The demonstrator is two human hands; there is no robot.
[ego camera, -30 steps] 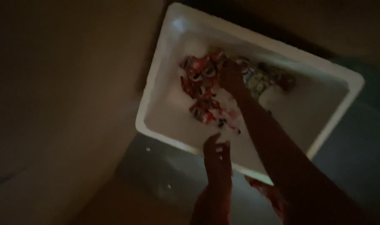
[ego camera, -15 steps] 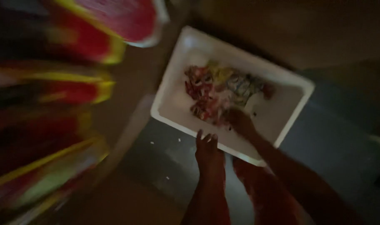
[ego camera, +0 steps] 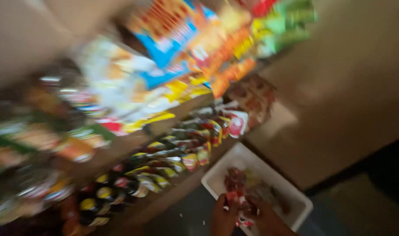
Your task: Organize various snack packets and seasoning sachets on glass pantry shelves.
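Since the earlier frame the view has swung up and away: the white tray [ego camera: 217,177], which filled the middle of the picture before, now sits low at the bottom edge, and stocked shelves have come into sight across the left and top.

At far left the shelves [ego camera: 120,148] carry blurred rows of packets, with dark bottles with yellow caps [ego camera: 99,192] on the lowest level (everything here is smeared by motion, so details are lost). Higher up, toward the middle, hang blue and orange snack bags [ego camera: 173,39], and a row of red and yellow sachets [ego camera: 195,148] runs along the shelf edge toward the tray.

At the bottom centre the left hand [ego camera: 223,218] rests at the tray's near rim, its fingers curled down onto the pile of red wrapped packets [ego camera: 236,181]; whether they actually grip one cannot be told. Just to its right the right hand [ego camera: 265,218] also lies on the pile, fingers bent into the packets, their grip equally unclear. The packets lie inside the tray, which stands on the floor [ego camera: 348,205] beside the shelf base.
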